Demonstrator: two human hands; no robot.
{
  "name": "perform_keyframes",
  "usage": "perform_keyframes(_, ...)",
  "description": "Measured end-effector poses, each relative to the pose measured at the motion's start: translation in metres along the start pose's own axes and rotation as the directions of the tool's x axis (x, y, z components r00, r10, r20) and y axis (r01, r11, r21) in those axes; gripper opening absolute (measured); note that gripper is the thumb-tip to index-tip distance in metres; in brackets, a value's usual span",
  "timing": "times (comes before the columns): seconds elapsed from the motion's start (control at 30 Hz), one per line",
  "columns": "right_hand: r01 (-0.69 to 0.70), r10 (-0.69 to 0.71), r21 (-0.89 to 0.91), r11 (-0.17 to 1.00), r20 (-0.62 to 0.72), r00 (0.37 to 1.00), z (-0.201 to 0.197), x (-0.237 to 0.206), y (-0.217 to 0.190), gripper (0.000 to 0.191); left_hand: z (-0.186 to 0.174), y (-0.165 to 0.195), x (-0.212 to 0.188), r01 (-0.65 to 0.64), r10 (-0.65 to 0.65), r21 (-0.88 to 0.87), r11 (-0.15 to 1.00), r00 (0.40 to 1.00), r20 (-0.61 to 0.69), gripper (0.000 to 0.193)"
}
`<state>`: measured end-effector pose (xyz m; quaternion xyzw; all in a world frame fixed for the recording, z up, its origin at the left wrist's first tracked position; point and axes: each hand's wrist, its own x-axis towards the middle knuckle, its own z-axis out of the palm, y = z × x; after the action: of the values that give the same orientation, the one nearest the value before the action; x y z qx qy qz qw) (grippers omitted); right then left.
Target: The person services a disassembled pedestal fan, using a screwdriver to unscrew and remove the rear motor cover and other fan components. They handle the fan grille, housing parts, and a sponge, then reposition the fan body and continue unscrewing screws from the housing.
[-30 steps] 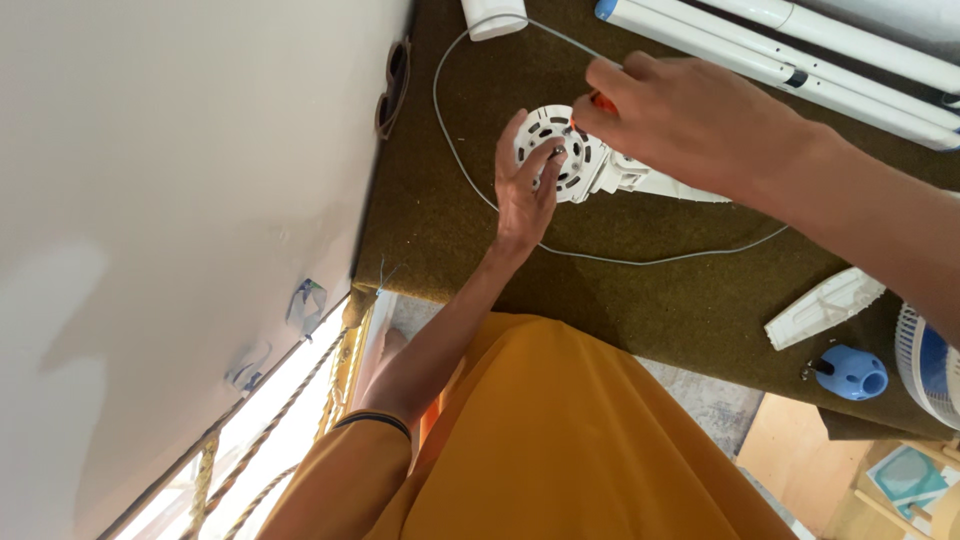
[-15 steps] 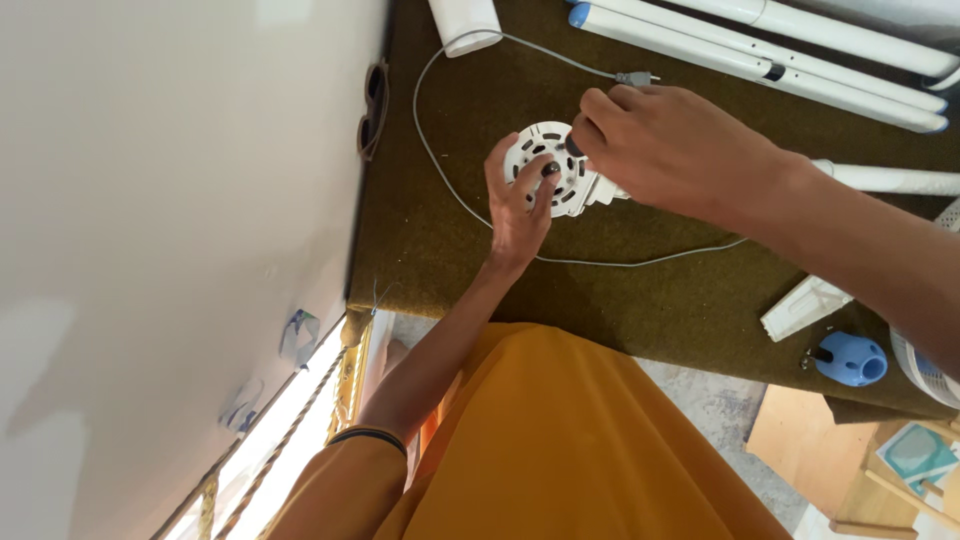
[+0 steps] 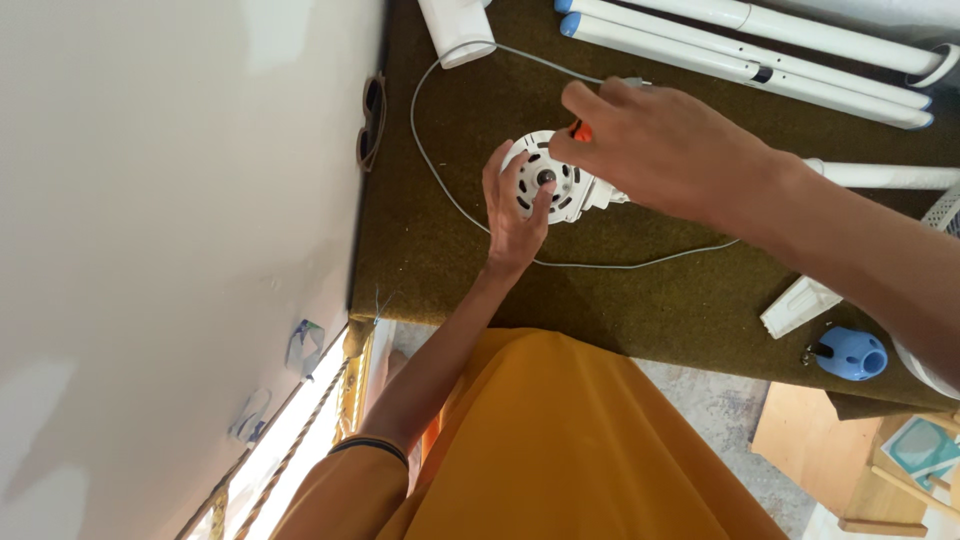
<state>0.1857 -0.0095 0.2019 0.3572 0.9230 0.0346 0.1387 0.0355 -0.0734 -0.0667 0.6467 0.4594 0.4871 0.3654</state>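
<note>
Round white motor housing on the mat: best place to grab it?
Grip the white motor housing by its round outer rim, from the open mat side nearest the person. The left hand already cups it there. The vented face offers no hold, and the right hand crowds the far side.

One package, no screens or signs

A teal-and-white box (image 3: 925,450) lies on the floor past the worktop's near right corner, beside a brown cardboard sheet (image 3: 815,455).

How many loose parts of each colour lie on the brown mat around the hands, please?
White round motor housing, held by both hands: 1
White tubes: 3
White flat pieces: 2
Blue knob: 1
Grey cable: 1
Total: 8
</note>
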Motion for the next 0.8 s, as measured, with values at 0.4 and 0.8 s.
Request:
perform_keyframes(0.4, -0.14, 0.154, -0.129, 0.982, 0.104, 0.983, 0.018, 0.004, 0.005, 0.043, 0.008, -0.007, -0.001, 0.034, -0.034, -0.069, 0.997, 0.999, 0.005, 0.059)
perform_keyframes(0.8, -0.039, 0.035, -0.085, 0.996, -0.043, 0.998, 0.003, 0.004, 0.002, 0.043, 0.009, -0.007, -0.002, 0.046, -0.046, -0.037, 0.998, 0.999, 0.01, 0.058)
